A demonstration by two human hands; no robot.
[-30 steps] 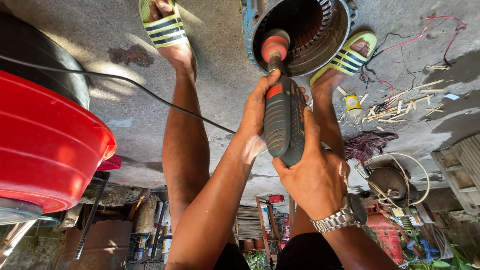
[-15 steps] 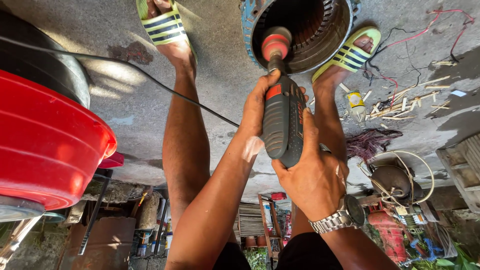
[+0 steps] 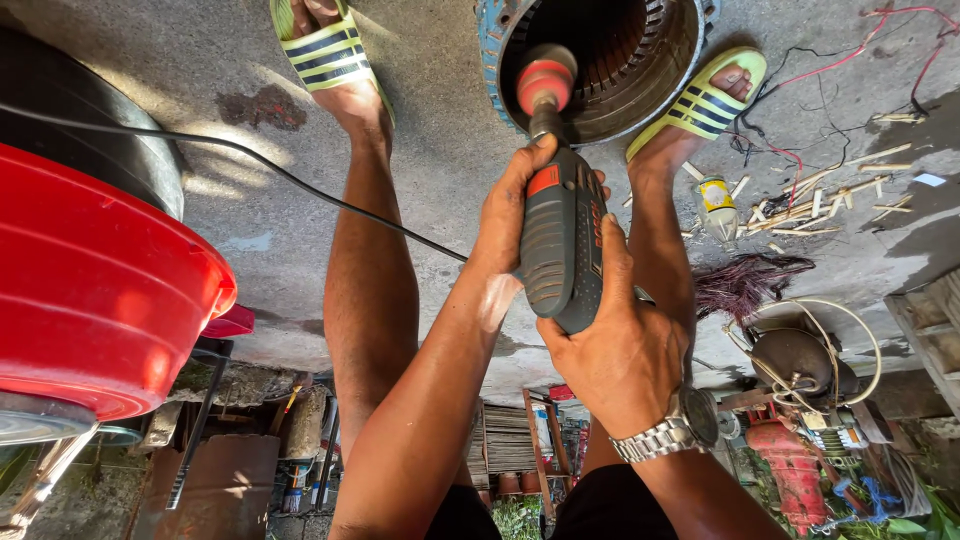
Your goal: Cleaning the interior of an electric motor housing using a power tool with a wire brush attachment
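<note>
A concrete floor point(image 3: 300, 230) is lying beneath everything, and a red plastic tub point(image 3: 90, 290) is sitting well to the left of the grip. Just ahead of the grip, a round motor stator housing point(image 3: 640, 60) is resting on the floor between two feet in green striped sandals point(image 3: 325, 45). Both hands are wrapping a grey electric power tool point(image 3: 562, 245): the left hand point(image 3: 505, 215) is closing its grip around the front, the right hand point(image 3: 620, 355) is clasping the rear. The tool's red round head point(image 3: 545, 85) is sitting inside the housing. A black cord point(image 3: 250, 165) is trailing left of the grip.
</note>
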